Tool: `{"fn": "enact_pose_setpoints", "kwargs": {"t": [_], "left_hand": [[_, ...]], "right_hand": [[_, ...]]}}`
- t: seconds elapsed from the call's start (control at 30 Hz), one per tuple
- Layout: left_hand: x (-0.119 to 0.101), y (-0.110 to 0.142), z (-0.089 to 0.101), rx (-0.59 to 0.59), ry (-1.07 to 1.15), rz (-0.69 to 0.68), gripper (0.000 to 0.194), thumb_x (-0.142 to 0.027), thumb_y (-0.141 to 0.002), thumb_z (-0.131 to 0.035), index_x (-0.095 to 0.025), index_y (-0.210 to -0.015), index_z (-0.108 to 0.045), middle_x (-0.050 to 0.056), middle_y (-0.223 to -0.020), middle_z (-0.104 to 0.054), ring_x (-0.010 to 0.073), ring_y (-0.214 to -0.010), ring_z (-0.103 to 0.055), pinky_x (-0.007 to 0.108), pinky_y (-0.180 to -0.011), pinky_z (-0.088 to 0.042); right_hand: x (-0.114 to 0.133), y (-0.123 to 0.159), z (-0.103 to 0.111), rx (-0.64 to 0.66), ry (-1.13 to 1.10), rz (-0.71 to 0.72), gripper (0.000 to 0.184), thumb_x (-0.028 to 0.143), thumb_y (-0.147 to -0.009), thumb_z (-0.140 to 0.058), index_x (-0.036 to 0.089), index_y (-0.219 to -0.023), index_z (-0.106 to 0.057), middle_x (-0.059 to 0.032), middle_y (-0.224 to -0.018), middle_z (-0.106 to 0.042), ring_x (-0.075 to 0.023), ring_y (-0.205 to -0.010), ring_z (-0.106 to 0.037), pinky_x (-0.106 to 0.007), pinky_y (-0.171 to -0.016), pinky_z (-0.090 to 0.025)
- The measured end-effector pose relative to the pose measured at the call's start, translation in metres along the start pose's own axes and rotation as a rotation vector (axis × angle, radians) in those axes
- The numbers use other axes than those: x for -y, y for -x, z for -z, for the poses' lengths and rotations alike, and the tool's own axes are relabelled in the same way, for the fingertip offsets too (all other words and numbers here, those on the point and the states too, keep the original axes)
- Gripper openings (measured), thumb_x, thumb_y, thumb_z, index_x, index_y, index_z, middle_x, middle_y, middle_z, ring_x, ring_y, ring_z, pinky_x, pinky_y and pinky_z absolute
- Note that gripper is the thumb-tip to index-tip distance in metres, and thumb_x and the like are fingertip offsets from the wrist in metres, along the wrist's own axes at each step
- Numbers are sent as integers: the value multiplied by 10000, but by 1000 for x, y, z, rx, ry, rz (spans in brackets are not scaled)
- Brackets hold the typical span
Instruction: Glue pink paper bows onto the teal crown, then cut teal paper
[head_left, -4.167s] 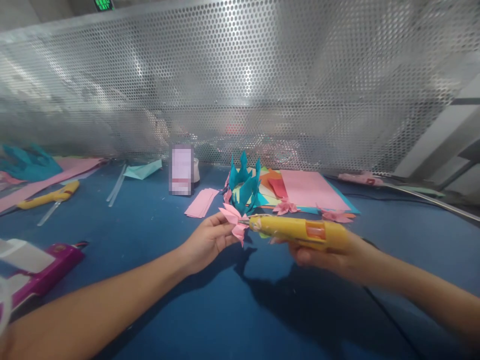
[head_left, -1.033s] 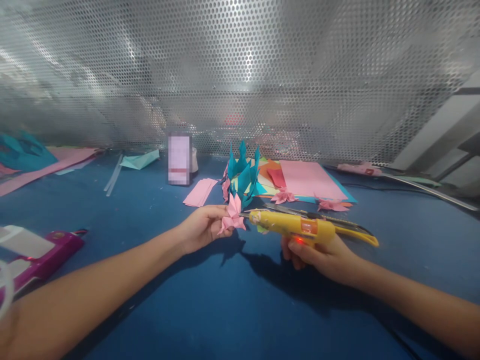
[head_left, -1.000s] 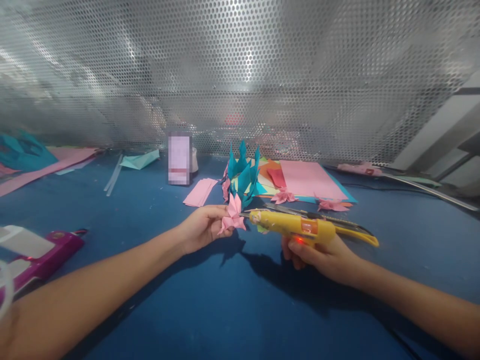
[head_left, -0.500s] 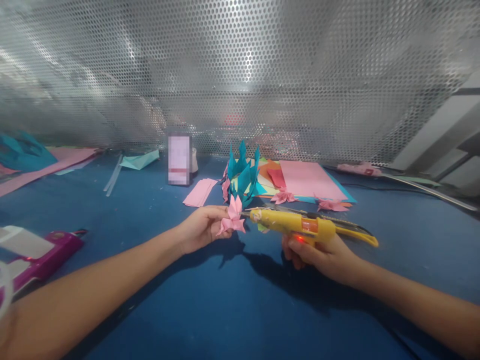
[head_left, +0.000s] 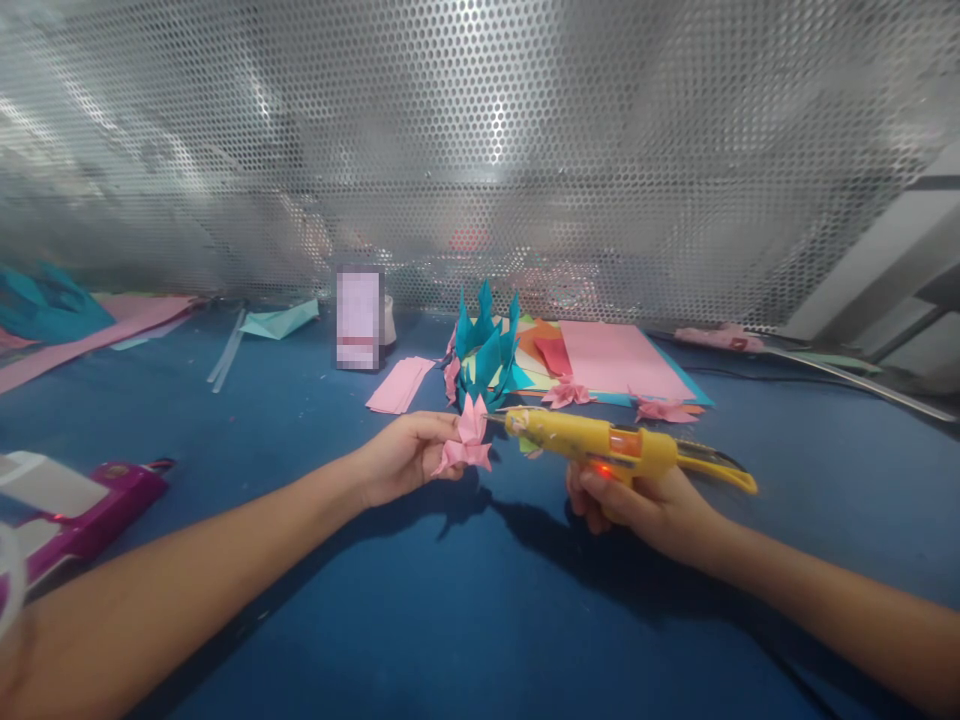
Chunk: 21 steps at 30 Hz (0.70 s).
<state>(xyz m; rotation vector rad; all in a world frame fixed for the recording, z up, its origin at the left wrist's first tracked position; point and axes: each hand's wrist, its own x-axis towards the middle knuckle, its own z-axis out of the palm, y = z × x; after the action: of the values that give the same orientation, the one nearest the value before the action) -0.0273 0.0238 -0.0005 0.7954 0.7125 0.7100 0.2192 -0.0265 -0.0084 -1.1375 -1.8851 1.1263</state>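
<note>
My left hand (head_left: 405, 460) pinches a small pink folded paper flower (head_left: 469, 440) above the blue tabletop. My right hand (head_left: 637, 505) is wrapped round the grip of a yellow glue gun (head_left: 600, 445) with a red light glowing near the trigger. The gun's nozzle points left and sits just right of the flower's upper petal. Behind them stands a teal and pink folded paper piece (head_left: 486, 350).
Pink and coloured paper sheets (head_left: 615, 360) lie at the back, with loose pink flowers (head_left: 664, 408) and a stack of pink strips (head_left: 401, 385). A magenta glue gun (head_left: 90, 510) lies at the left. A yellow cutter (head_left: 712, 468) sits behind my right hand. Perforated metal screen behind.
The glue gun has tilted and risen slightly, its nozzle now by the flower's top. My left hand has turned the flower a little. The view shifted since the oldest frame.
</note>
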Motion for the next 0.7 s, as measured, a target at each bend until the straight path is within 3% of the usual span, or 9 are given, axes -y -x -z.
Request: {"fn": "enact_pose_setpoints", "kwargs": {"t": [0.3, 0.47, 0.7], "left_hand": [[1, 1, -1, -5, -16, -10, 87, -81, -589, -620, -61, -672, -634, 77, -652, -599, 119, -609, -572, 175, -491, -385], [2, -1, -2, -39, -80, 1, 59, -94, -600, -625, -72, -655, -622, 55, -660, -584, 72, -531, -487, 182, -484, -383], [2, 1, -1, -27, -159, -1, 124, -130, -590, -638, -72, -700, -642, 43, -651, -570, 68, -512, -457, 185, -476, -375]], "right_hand": [[-2, 1, 0, 42, 43, 31, 514, 685, -797, -452, 191, -672, -519, -32, -599, -578, -115, -452, -567, -226, -436, -481], [-3, 2, 0, 52, 55, 56, 513, 677, -809, -438, 190, -678, -533, -34, -589, -577, -122, -455, -565, -230, -431, -479], [-2, 3, 0, 43, 68, 72, 479, 649, -826, -440, 199, -685, -528, -32, -604, -582, -124, -463, -566, -241, -443, -482]]}}
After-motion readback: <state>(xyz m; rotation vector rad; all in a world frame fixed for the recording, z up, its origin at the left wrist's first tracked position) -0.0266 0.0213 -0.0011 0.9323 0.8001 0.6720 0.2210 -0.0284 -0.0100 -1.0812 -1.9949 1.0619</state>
